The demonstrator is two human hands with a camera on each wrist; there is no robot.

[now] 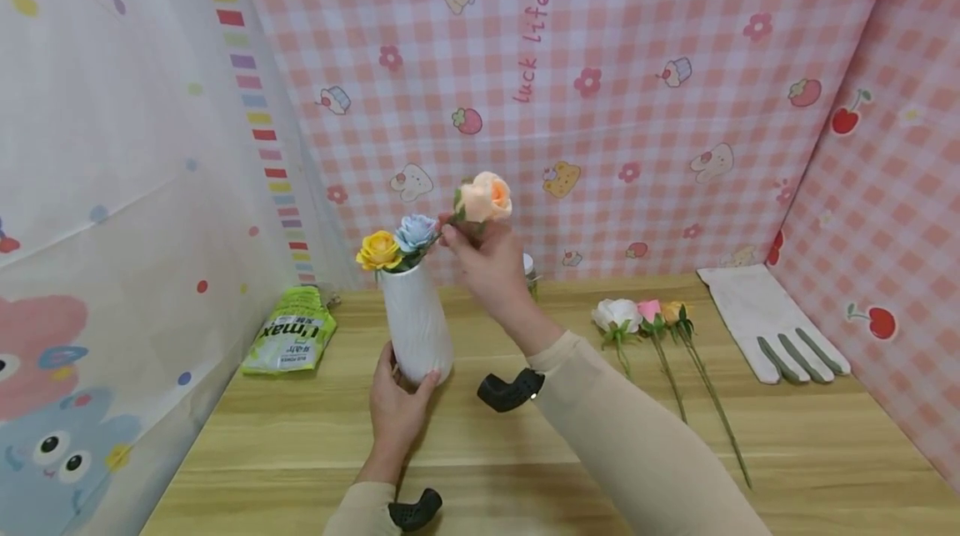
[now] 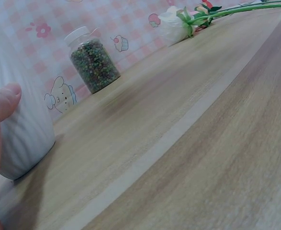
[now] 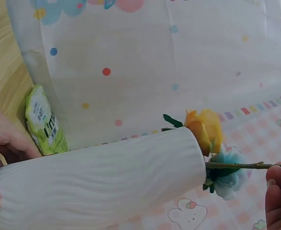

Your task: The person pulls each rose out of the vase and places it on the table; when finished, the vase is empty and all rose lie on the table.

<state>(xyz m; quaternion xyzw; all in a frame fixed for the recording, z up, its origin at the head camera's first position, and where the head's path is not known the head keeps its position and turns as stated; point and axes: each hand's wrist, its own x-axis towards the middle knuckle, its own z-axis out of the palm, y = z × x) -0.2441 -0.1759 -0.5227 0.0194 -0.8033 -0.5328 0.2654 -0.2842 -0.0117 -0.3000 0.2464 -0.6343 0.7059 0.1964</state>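
A white ridged vase [image 1: 417, 326] stands on the table, a yellow rose [image 1: 378, 251] and a light blue rose [image 1: 416, 232] showing at its mouth. My left hand [image 1: 399, 409] grips the vase near its base, thumb on the near side. Above and right of the mouth, my right hand [image 1: 489, 267] pinches the stem of a peach rose [image 1: 486, 197] just below the bloom. In the right wrist view that stem [image 3: 245, 166] runs from the fingers to the rim of the vase [image 3: 106, 179], where its lower end is hidden.
On the right lie a white rose [image 1: 618, 315], a pink rose [image 1: 649, 311] and an orange rose [image 1: 672, 316]. Beyond them is a white glove [image 1: 772, 323]. A green packet [image 1: 291, 331] sits at left. Behind stands a bead-filled jar [image 2: 93, 62].
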